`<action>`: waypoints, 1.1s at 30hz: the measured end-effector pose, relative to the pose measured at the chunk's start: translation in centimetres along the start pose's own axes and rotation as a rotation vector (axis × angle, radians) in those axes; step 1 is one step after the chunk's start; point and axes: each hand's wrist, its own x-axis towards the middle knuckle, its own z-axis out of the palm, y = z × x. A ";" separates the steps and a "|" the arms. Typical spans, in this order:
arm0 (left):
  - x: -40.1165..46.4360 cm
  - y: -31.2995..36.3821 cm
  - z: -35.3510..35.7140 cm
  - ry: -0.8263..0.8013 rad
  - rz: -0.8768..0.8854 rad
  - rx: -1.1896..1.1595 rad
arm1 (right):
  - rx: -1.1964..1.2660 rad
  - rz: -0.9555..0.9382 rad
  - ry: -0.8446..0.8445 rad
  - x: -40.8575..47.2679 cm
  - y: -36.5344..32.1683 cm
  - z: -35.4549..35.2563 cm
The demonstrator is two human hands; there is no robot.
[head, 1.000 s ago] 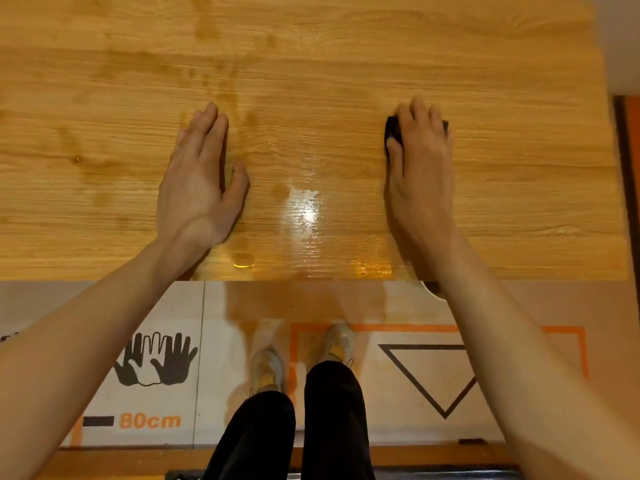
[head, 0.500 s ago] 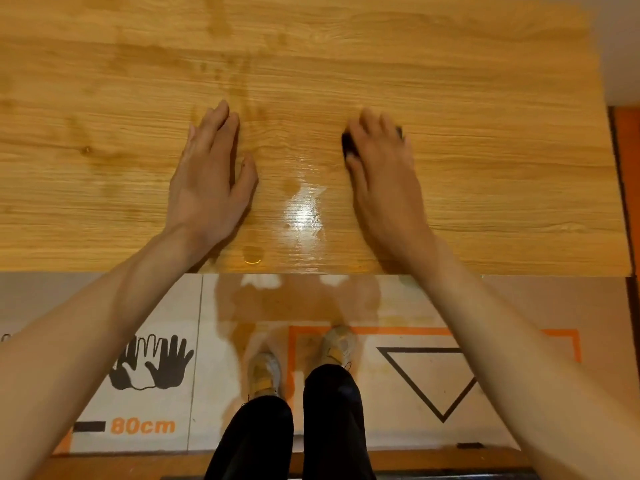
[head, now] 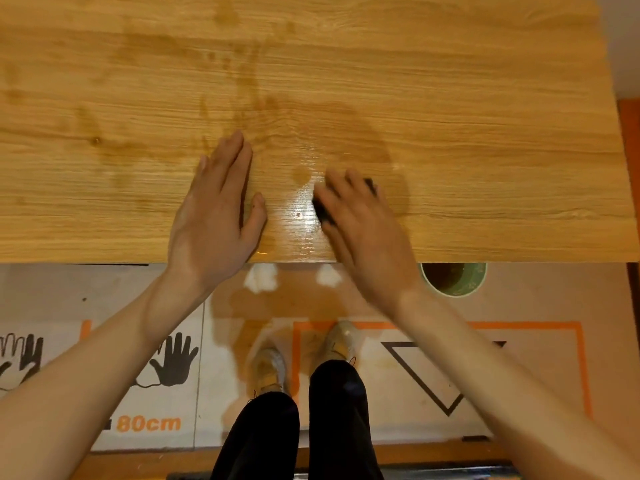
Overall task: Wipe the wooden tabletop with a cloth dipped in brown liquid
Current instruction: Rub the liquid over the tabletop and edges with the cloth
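- The floor mat (head: pixel 104 306) below the table carries the orange print "80cm" (head: pixel 149 424), black hand outlines (head: pixel 173 362), a black triangle outline (head: pixel 446 375) and an orange rectangular border.
- A green cup (head: pixel 453 279) stands on the floor just under the table's near edge, half hidden by it; inside it is dark brown liquid.
- The wooden tabletop (head: pixel 450 98) shows darker brown smears and a wet, glossy patch between the two hands, with a round brown drop (head: pixel 302 174) above it.
- The left hand (head: pixel 216 209) lies flat on the wood, fingers straight and together, thumb out to the side, holding nothing.
- The right hand (head: pixel 360 230) presses a dark cloth (head: pixel 323 211) onto the tabletop near the front edge; the hand is motion-blurred, so I cannot tell whether the fingers curl round the cloth or lie straight over it.
- The hands are apart, the glossy patch between them.
- Below, black trouser legs and pale, stained shoes (head: pixel 272 365) stand on the mat.
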 end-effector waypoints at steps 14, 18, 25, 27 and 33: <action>-0.2 0.1 0.0 0.029 -0.008 0.002 | 0.052 0.088 0.138 -3.6 -4.6 3.1; -0.4 0.3 0.0 0.041 -0.040 -0.036 | 0.085 0.184 0.180 -2.5 -0.2 0.3; -0.2 -0.1 0.6 0.059 -0.041 -0.002 | 0.020 0.595 0.493 -4.4 3.9 -0.7; -0.3 -0.4 0.7 0.070 -0.038 -0.011 | 0.024 0.546 0.515 -3.0 0.1 1.4; -0.1 -0.1 0.4 0.055 -0.070 -0.006 | -0.034 0.039 0.393 -3.7 -0.9 3.2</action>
